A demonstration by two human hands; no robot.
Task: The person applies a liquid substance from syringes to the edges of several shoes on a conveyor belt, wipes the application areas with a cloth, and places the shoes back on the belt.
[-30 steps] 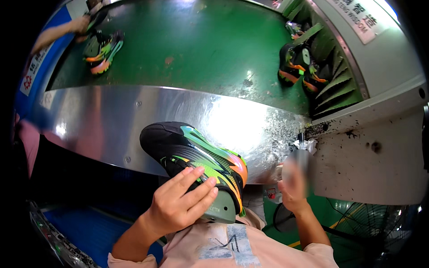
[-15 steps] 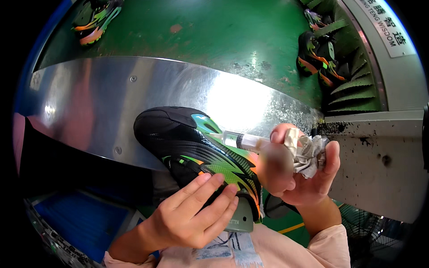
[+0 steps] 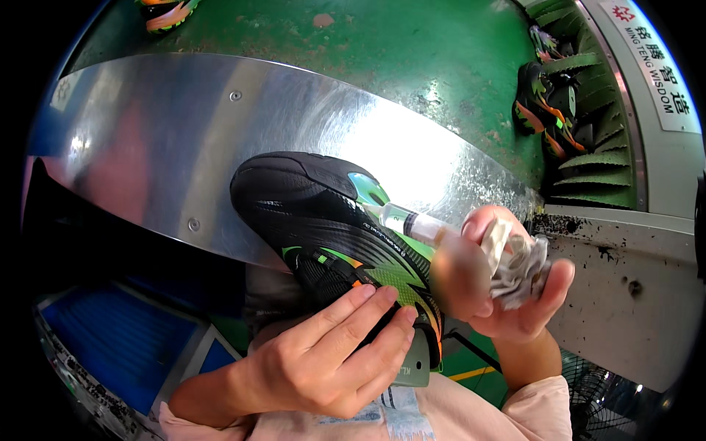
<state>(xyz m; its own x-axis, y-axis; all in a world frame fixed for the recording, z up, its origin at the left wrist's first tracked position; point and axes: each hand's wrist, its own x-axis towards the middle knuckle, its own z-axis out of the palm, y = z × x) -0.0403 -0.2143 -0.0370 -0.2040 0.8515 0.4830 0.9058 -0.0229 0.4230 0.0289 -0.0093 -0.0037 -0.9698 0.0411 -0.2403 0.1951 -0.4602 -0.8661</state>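
Observation:
A black sports shoe (image 3: 323,213) with green and orange patterning lies on its side, toe to the far left, its sole edge turned to the right. A grey-green shoe last (image 3: 414,361) sticks out of its opening. My left hand (image 3: 331,353) holds the upper near the ankle, fingertips pressed on its side. In my right hand (image 3: 515,309) is a clear syringe (image 3: 419,226), its front end at the shoe's sole edge by the blue-green patch. The same hand also clasps a crumpled greyish wad (image 3: 518,275), cloth or paper. A blur covers part of this hand.
Beyond the shoe runs a shiny metal ledge (image 3: 176,147), with a stained green belt (image 3: 382,44) behind it. More shoes (image 3: 540,103) sit at the right by green strip flaps (image 3: 599,158); another shoe (image 3: 168,15) is at the top left. A fan (image 3: 592,393) stands lower right.
The shoe, both hands and the syringe sit slightly further right in the picture. The ledge and the shoe at top left appear higher. Both grips look the same.

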